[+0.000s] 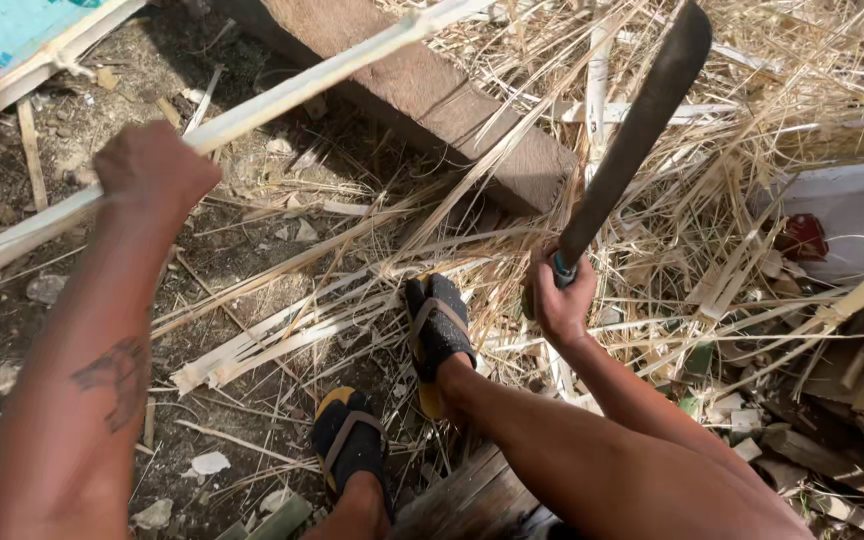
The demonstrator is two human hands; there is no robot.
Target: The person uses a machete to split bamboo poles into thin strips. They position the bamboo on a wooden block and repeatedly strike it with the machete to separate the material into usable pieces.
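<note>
A long pale bamboo strip (282, 95) runs diagonally from lower left to upper right above the littered ground (242, 250). The left hand (152, 165) is clenched around it. The right hand (562, 300) is fisted on a raised dark machete (637, 130), its blade angled toward the strip's far end.

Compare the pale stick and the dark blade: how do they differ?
The bamboo strip is pale, thin and long, slanting across the view in the left hand; the machete is dark, broad and shorter, raised in the right hand. The strip runs out of view; the machete ends within it. Both are gripped in a closed fist.
</note>
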